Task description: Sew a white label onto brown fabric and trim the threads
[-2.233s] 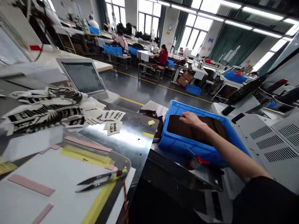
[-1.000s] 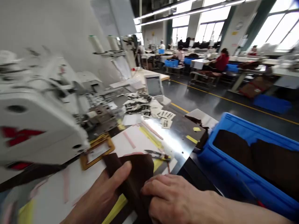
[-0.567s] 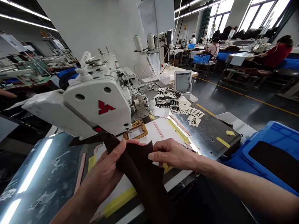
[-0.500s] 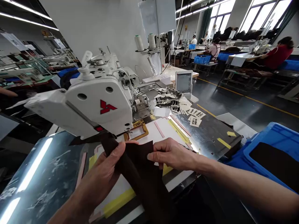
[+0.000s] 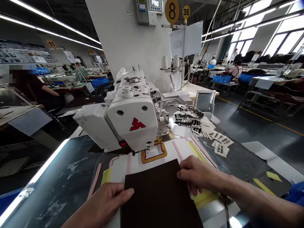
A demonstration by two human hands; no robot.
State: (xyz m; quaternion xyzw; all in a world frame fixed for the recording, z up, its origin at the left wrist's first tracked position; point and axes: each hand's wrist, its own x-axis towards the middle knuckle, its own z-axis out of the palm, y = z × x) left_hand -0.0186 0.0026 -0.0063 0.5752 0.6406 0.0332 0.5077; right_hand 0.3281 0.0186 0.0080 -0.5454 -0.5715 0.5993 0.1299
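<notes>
Head view — brown panel (image 5: pixel 159 196) lies between left hand (image 5: pixel 106 201) and right hand (image 5: pixel 198 175).

A glossy blue-grey work table (image 5: pixel 57 164) carried a flat, scuffed steel plate (image 5: pixel 237 158) and a white rectangular board (image 5: pixel 118 167) marked with pink strips (image 5: pixel 177 150) and yellow tape (image 5: pixel 205 199); on the board lay a dark brown rectangular panel (image 5: pixel 154 196) and an orange-brown rectangular frame (image 5: pixel 154 161); cream labels (image 5: pixel 220 148) (printed "BIMBA Y LOLA") lay scattered across the plate's far end, just beside a heap of black-and-white printed strips (image 5: pixel 187 118).
</notes>
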